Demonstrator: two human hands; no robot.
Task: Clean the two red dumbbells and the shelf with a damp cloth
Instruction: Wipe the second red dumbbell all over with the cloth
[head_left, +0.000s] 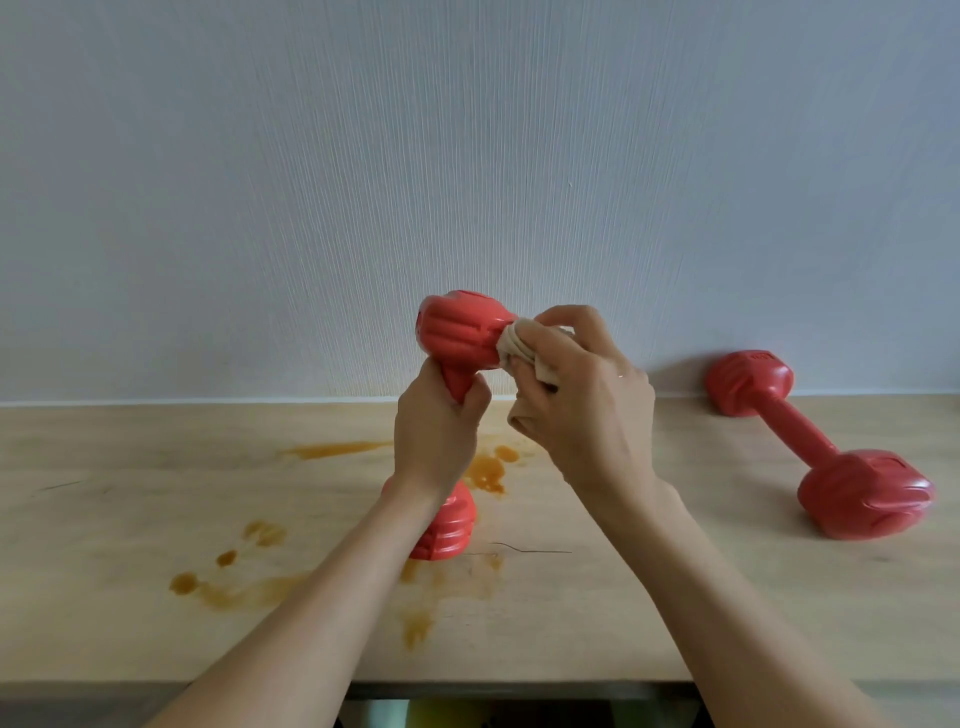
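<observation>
- The held dumbbell (457, 332) stands on end on the shelf (623, 597), near its middle.
- The left hand (436, 431) grips its handle; the right hand (582, 395) presses the cloth (519, 348) against its upper head.
- The second dumbbell (810, 441) lies on the shelf well to its right, far end by the wall (467, 156).
- Stains (234, 577) lie on the shelf to its left and around its base.

Two red dumbbells (457, 338) (826, 452), one cloth (524, 349), two hands (435, 441) (587, 410), one wooden shelf (727, 571), approx. seven orange-brown stains (485, 470).
</observation>
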